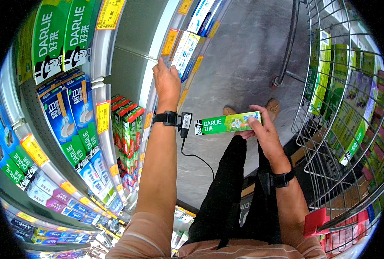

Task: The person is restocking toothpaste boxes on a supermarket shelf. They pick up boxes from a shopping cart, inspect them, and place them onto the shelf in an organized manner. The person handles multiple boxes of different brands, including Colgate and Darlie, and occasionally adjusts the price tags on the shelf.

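Note:
My right hand (pixel 265 134) is closed around one end of a green toothpaste box (pixel 226 122), held level over the floor in front of my legs. The box has a white end and small white flowers on its front. My left hand (pixel 167 84) reaches to the shelf edge, fingers stretched forward and somewhat apart. Its fingertips are at the near end of a white and blue toothpaste box (pixel 185 54) on the shelf; whether they touch it I cannot tell. A black strap with a small cabled device (pixel 186 125) is on my left wrist.
Shelves on the left carry large green boxes (pixel 49 39), blue and green boxes (pixel 64 116) and stacked red and green boxes (pixel 127 125). Yellow price tags (pixel 103 116) line their edges. To the right stands a wire shopping cart (pixel 302 108) holding green packages (pixel 356 125).

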The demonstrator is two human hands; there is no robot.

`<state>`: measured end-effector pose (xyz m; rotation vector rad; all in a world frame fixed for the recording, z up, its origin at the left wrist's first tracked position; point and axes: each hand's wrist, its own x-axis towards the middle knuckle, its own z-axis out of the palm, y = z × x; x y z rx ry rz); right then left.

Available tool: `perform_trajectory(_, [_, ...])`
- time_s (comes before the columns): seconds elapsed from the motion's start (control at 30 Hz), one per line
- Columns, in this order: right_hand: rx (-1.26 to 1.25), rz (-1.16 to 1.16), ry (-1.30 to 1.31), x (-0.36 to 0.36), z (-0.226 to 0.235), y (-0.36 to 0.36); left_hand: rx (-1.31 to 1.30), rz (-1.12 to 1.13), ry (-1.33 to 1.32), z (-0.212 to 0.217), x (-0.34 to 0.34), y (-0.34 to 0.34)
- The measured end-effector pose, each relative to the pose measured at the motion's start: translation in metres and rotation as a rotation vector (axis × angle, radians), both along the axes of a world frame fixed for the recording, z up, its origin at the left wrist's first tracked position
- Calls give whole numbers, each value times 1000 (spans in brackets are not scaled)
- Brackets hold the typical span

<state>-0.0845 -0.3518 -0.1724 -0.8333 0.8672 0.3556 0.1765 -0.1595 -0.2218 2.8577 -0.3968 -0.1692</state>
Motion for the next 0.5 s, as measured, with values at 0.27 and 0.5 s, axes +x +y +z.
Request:
perform_trajectory(0.27, [-8, -8, 0, 2, 1, 1, 10, 71, 81, -10, 11, 2])
perform_trajectory(0.5, [-21, -7, -3, 1, 1, -1, -81, 78, 170, 6, -5, -3])
